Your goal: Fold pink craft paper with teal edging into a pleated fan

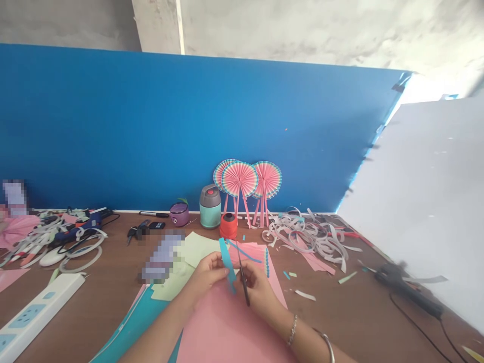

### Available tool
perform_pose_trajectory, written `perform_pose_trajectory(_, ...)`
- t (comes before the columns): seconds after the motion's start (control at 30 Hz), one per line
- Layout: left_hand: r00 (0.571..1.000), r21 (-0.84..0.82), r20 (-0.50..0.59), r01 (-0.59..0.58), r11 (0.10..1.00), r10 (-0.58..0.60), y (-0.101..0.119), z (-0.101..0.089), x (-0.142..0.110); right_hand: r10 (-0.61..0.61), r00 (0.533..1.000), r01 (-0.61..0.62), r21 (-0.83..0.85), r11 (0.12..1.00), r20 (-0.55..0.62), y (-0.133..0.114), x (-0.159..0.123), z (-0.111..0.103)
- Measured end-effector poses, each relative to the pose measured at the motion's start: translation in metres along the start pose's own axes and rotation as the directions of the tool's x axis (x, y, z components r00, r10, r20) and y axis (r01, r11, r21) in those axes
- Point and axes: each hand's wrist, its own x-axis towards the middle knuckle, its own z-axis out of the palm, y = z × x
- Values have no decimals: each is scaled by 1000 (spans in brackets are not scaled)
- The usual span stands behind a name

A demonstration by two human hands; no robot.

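My left hand (208, 272) is closed with a narrow blue paper strip (226, 258) pinched between thumb and fingers, the strip slanting upward. Close beside it, my right hand (259, 286) grips dark scissors (243, 280), blades pointing up and away from me; part of the handle is hidden by the fingers. Whether the blades touch the strip I cannot tell. Beneath both hands lies a large pink paper sheet (227, 327). Just beyond them is a pleated pink paper piece (253, 252) with a blue scalloped edge and a loose blue strip across it.
Pale green sheets (200, 247) and a teal sheet (139, 322) lie at left. Behind stand red thread (228, 227), a teal flask (210, 207) and round pink paper fans (240, 179). Curled white strips (313, 237), a glue gun (408, 287) and a power strip (38, 312) flank the work.
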Motion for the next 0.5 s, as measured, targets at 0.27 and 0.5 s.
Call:
perform_pose_trajectory(0.27,973,83,-190,-119,989,133,6,-4,1,77,997,-79,112,991,19,-1,2,-2)
perform_pose_trajectory(0.5,926,-90,-347,-191,977,149,15,-18,2,241,956,-235,-53,971,170,-14,-2,-3)
